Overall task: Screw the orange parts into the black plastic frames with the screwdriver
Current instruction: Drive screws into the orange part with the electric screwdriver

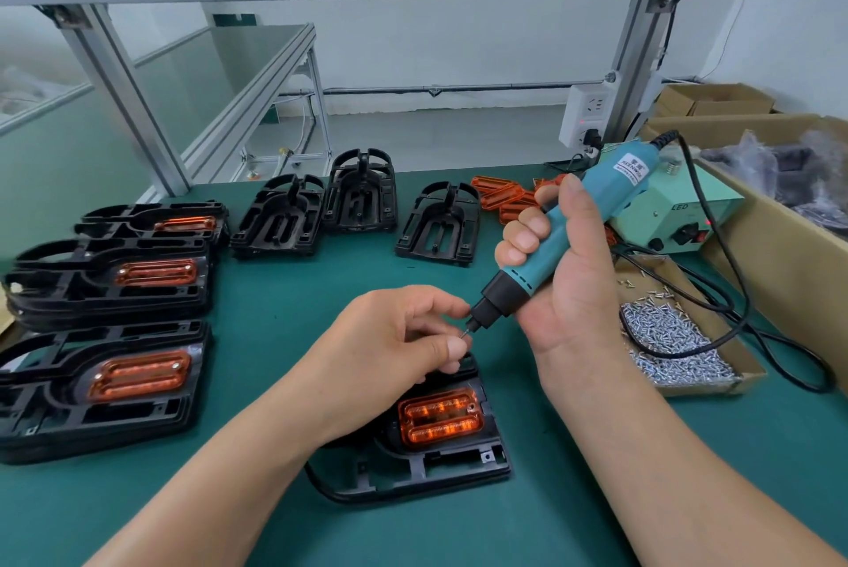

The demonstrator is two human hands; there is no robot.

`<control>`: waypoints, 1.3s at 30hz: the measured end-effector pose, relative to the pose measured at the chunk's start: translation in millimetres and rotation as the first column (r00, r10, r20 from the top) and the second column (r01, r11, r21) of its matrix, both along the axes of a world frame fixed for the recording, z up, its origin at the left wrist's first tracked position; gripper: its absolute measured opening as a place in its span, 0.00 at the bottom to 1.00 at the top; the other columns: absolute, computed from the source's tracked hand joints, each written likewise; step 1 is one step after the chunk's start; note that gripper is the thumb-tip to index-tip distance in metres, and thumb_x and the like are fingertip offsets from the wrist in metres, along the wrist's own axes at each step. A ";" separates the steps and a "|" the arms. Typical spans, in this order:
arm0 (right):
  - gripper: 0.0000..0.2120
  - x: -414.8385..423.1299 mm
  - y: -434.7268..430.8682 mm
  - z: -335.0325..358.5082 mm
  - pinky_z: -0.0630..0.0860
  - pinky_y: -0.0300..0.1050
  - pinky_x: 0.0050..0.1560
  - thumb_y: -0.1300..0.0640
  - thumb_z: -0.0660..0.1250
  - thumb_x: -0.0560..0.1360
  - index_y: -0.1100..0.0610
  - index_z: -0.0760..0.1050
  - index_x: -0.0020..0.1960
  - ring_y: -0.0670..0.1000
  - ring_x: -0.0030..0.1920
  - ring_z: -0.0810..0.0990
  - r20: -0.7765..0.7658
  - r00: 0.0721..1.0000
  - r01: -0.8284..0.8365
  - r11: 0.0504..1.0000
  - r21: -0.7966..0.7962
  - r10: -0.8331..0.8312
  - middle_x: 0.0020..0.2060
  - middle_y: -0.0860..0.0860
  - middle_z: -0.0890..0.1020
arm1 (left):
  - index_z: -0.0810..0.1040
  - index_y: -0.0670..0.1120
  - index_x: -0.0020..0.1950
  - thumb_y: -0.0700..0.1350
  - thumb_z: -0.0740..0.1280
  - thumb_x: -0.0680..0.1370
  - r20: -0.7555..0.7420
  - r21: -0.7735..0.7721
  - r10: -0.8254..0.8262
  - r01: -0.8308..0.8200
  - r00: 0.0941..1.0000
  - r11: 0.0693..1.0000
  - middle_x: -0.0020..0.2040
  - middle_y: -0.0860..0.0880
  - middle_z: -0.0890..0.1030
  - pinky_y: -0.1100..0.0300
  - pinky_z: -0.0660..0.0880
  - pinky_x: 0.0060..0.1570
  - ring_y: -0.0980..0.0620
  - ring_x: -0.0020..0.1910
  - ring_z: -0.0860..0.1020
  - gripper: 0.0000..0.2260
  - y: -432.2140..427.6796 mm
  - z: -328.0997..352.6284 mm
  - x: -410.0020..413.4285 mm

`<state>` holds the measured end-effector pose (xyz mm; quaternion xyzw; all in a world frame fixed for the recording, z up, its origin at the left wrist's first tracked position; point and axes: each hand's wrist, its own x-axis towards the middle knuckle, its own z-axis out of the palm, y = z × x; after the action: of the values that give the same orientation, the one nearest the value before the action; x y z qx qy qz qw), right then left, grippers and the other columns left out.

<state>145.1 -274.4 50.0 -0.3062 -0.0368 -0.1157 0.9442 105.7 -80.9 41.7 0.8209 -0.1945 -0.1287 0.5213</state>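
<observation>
Screw at driver bit.
Right hand [569, 291] grips teal screwdriver [605, 190]; left hand [390, 337] pinches a screw [467, 334] at its tip, above black frame [426, 465] with orange part [440, 417].

Open mat [261, 337] between frame stacks [55, 419] and centre frame [413, 470]

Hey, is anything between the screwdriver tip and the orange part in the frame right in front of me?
Only the left hand: its fingers pinch a screw at the screwdriver bit, above the far end of the black frame. The orange part lies uncovered, its right screw hole in view.
</observation>
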 end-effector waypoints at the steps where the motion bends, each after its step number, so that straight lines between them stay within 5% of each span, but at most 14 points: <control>1: 0.10 -0.3 0.4 -0.3 0.72 0.39 0.31 0.50 0.67 0.84 0.56 0.75 0.49 0.45 0.30 0.71 0.000 1.000 -0.003 1.000 -0.002 0.003 0.33 0.48 0.71 | 0.80 0.60 0.62 0.49 0.72 0.80 0.010 0.003 0.000 0.000 1.000 1.000 0.51 0.59 0.87 0.61 0.78 0.47 0.58 0.49 0.86 0.12 1.0 0.9 0.7; 6: 0.10 -0.8 -2.0 2.3 0.72 0.38 0.30 0.51 0.65 0.84 0.56 0.75 0.48 0.45 0.29 0.70 0.010 0.999 -0.039 0.999 -0.009 0.039 0.33 0.48 0.70 | 0.79 0.62 0.64 0.57 0.71 0.80 0.223 0.206 0.051 -0.099 0.974 0.973 0.53 0.64 0.83 0.72 0.72 0.47 0.65 0.52 0.80 0.12 16.6 2.1 10.1; 10: 0.09 -1.1 -6.5 5.7 0.70 0.37 0.28 0.52 0.64 0.83 0.55 0.75 0.47 0.44 0.28 0.70 0.051 0.990 -0.130 0.989 -0.069 0.133 0.31 0.47 0.70 | 0.74 0.60 0.72 0.61 0.71 0.77 0.221 0.532 -0.122 -0.015 0.968 0.847 0.59 0.65 0.76 0.65 0.69 0.62 0.65 0.62 0.71 0.24 26.6 0.9 13.4; 13: 0.08 -1.9 -7.6 6.4 0.69 0.38 0.27 0.52 0.64 0.82 0.55 0.75 0.47 0.44 0.27 0.70 0.069 0.974 -0.207 0.969 -0.135 0.217 0.30 0.47 0.70 | 0.74 0.59 0.71 0.63 0.72 0.75 0.160 0.634 -0.182 0.040 0.970 0.772 0.57 0.64 0.74 0.59 0.71 0.64 0.61 0.60 0.71 0.26 23.1 -3.1 12.0; 21: 0.08 -5.6 -3.4 4.4 0.69 0.39 0.25 0.52 0.69 0.78 0.56 0.75 0.49 0.46 0.25 0.71 0.067 0.926 -0.336 0.893 -0.299 0.371 0.29 0.49 0.72 | 0.76 0.60 0.58 0.65 0.75 0.72 0.108 0.658 -0.124 0.023 0.986 0.753 0.51 0.60 0.76 0.57 0.74 0.56 0.61 0.53 0.75 0.20 15.9 -7.3 12.3; 39: 0.08 -20.2 10.5 9.5 0.68 0.40 0.26 0.54 0.70 0.77 0.57 0.75 0.49 0.49 0.24 0.69 0.097 0.884 -0.360 0.798 -0.483 0.458 0.29 0.51 0.71 | 0.77 0.55 0.59 0.63 0.77 0.72 0.039 0.663 -0.040 0.005 0.998 0.749 0.53 0.58 0.78 0.52 0.76 0.60 0.54 0.55 0.77 0.21 9.9 -4.7 12.1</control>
<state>124.9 -263.9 59.5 -0.4877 -0.2269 0.0722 0.8399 117.8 -71.0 36.9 0.9529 -0.1593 -0.1747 0.1901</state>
